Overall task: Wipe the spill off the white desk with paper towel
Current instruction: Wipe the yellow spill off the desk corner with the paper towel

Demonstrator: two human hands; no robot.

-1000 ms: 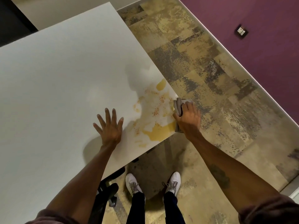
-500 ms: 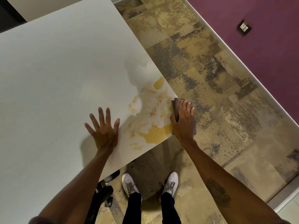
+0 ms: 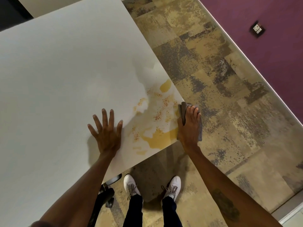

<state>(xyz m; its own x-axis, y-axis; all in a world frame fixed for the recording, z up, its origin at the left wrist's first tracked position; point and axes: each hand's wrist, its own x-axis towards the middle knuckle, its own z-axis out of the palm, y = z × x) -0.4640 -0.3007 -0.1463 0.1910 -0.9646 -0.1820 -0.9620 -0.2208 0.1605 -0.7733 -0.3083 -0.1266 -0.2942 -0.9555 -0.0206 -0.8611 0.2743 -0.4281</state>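
White desk [image 3: 57,79] over mottled carpet [image 3: 213,79] (purple wall [image 3: 262,22] at 2 o'clock); yellow spill [image 3: 157,128] at its corner. Left hand [image 3: 106,133] splayed flat; right hand [image 3: 190,128], its grip pressing the folded paper towel [image 3: 184,107].

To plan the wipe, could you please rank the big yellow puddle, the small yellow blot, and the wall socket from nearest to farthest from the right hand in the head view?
From the right hand:
1. Big yellow puddle, just left, at the desk's near edge.
2. Small yellow blot, farther up the desk edge.
3. Wall socket, far upper right on the purple wall.
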